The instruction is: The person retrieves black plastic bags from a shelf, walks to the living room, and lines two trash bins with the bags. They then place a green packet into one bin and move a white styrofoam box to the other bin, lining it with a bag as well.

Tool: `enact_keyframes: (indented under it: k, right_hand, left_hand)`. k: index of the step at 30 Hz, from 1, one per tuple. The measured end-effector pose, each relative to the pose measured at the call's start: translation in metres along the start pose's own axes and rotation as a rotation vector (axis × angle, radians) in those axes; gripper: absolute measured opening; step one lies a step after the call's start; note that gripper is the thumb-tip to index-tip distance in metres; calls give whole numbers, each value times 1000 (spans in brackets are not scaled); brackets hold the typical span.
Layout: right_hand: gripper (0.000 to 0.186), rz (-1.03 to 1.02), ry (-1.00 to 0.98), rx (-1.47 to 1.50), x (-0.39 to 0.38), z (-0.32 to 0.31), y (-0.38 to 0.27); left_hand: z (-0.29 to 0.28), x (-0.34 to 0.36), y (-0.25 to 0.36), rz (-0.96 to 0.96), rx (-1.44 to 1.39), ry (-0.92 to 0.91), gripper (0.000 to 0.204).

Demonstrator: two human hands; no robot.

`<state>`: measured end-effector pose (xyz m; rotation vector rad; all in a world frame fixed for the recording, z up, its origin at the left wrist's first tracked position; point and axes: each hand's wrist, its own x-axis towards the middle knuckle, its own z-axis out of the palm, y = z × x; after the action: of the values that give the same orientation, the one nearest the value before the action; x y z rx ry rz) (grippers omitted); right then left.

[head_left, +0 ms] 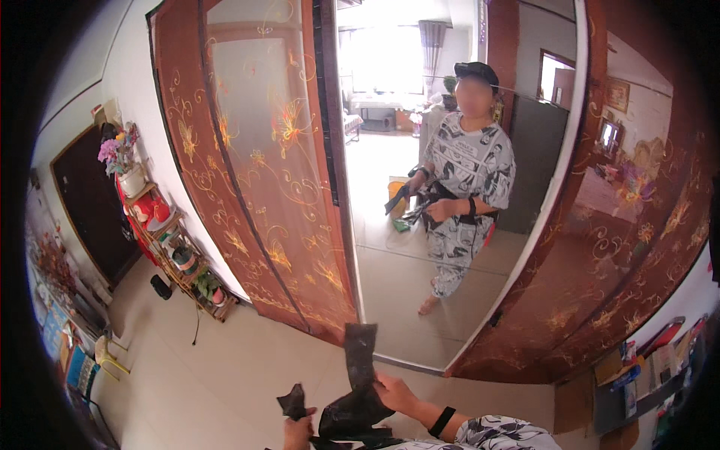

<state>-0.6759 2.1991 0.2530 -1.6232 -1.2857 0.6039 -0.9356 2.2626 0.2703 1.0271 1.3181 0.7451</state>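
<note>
My left hand grips a black, crumpled sheet, perhaps plastic or cloth, at the bottom centre. My right hand is closed on a longer piece of the same black material, whose flat end sticks upward. More dark folds hang between the two hands; whether all of it is one piece, I cannot tell. Ahead of me stands a tall mirror showing a person's reflection in patterned clothes, also holding dark material.
Brown sliding panels with gold flowers flank the mirror. At left are a dark door, a plant shelf and a small yellow stool. A cluttered low stand is at lower right, on the tiled floor.
</note>
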Motion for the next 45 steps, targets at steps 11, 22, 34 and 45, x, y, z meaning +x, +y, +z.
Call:
enact_keyframes:
  k: [11, 22, 34, 45]
  right_hand:
    - [33, -187, -325, 2, 35, 31, -14]
    - [40, 265, -338, 487, 50, -28, 18]
    - [18, 421, 63, 657, 111, 7, -20]
    - [29, 712, 380, 1083, 157, -12, 5]
  left_hand:
    - [78, 11, 42, 217, 141, -293, 23]
    - [37, 61, 65, -117, -371, -190, 11]
    - [22, 56, 61, 173, -14, -183, 20]
    - [-34, 48, 38, -102, 225, -418, 24]
